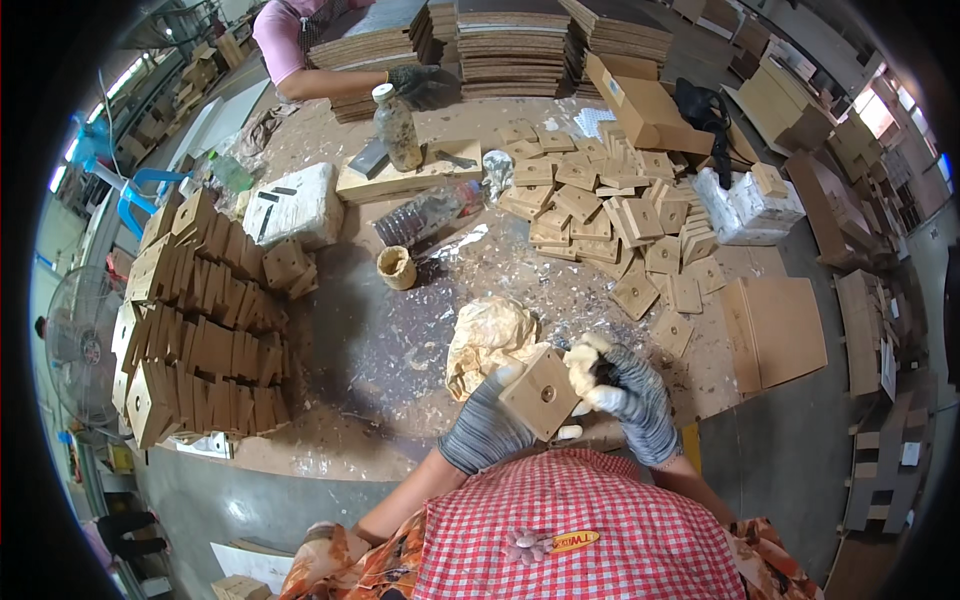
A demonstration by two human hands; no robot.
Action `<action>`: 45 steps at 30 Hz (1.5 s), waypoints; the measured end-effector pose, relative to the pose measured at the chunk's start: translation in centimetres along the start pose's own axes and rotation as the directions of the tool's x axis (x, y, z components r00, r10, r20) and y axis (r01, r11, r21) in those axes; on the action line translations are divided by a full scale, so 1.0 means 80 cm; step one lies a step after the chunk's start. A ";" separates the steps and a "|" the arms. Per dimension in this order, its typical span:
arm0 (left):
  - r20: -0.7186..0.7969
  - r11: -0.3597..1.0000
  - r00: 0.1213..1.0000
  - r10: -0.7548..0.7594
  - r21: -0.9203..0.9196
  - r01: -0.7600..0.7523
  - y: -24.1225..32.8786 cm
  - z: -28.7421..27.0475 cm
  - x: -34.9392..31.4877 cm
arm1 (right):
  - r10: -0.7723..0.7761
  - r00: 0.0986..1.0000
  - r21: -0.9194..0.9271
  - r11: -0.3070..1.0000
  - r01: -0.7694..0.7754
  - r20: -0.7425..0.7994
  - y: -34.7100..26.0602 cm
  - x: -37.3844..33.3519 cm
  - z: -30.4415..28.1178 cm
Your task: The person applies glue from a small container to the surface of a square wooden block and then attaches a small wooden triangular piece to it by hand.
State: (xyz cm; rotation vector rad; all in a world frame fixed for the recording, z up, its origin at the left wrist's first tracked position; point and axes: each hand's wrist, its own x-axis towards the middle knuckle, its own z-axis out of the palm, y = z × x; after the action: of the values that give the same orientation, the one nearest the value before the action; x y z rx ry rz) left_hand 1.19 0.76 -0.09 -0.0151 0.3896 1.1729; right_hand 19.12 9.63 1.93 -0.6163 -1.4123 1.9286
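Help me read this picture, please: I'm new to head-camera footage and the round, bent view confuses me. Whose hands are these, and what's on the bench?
The camera sits on a person's head and looks down through a fisheye lens, so straight edges bend. The gloved hands at the bottom are that person's own. The left hand holds a small square wooden block with a hole in its middle. The right hand presses a pale wad against it. On the workbench lie a crumpled rag, a small pot, a plastic bottle, a loose pile of similar blocks, and blocks stacked in rows on the left. The gloved hand at the top belongs to another person.
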 end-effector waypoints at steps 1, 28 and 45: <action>0.024 0.999 1.000 0.017 -0.032 -0.016 0.002 0.006 -0.003 | -0.082 0.996 -0.067 0.994 0.083 0.021 -0.002 0.005 0.013; -0.122 0.945 0.976 0.178 0.297 -0.136 -0.015 -0.025 0.008 | -0.330 0.930 -0.791 0.520 0.322 0.161 -0.017 0.016 0.017; -0.064 0.943 0.996 0.058 0.331 -0.033 0.000 0.009 -0.007 | -0.226 0.966 -0.618 0.779 0.102 -0.126 -0.023 0.017 -0.001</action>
State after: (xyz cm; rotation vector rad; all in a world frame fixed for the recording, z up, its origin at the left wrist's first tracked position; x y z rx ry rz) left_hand 1.23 0.36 0.73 0.2443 0.6508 1.1427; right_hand 18.70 11.03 3.65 -0.9088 -1.8937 1.2095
